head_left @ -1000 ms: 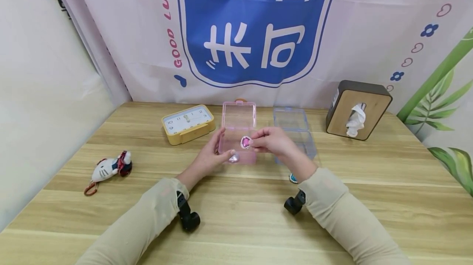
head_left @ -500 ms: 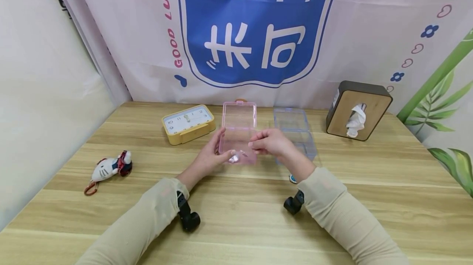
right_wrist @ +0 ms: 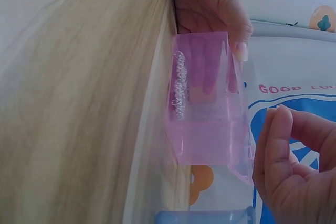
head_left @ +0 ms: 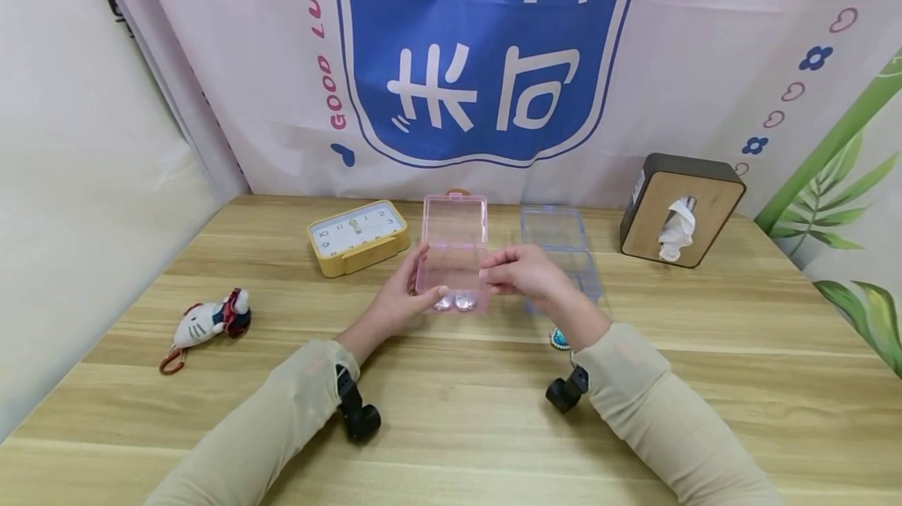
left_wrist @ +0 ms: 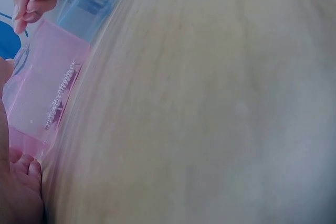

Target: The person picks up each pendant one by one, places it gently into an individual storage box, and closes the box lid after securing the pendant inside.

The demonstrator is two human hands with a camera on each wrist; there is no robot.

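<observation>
Jewels (head_left: 464, 301) (pink box (head_left: 453, 267)) — below right fingers (right_wrist: 275, 148)

Blue box (head_left: 579, 265) — partly hidden behind right hand (head_left: 530, 275), banner (head_left: 486, 24) — top cut off

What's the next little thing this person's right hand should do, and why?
I'd guess reach the right hand toward the turquoise gem on the table: that hand looks empty, and two gems already lie in the clear pink box the left hand holds.

Bright, even light in the head view; left wrist view hazy, its tabletop (left_wrist: 184, 103) softly blurred.
</observation>
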